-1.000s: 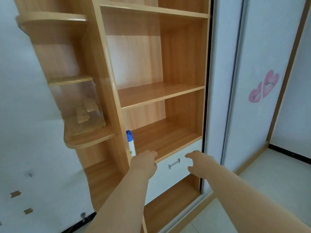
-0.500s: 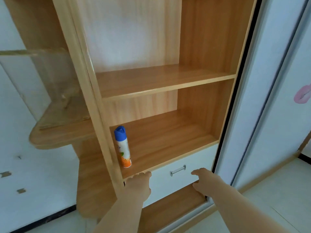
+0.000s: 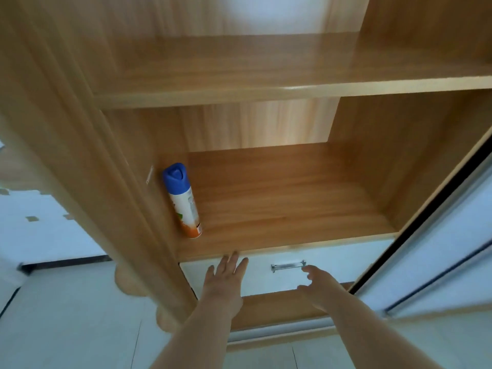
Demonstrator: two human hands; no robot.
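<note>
Hovering before the smooth white drawer [image 3: 343, 263], slim metal handle [image 3: 288, 265]: left hand [image 3: 226, 274], right hand [image 3: 319, 282].

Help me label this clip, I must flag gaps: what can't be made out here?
Head view:
- Spray can: label print, too blurred and small.
- Drawer: contents, hidden by its shut white front.
- Right hand: whether it touches the drawer handle, motion blur.
- Cabinet's upper compartment: cut off by the top edge.
</note>
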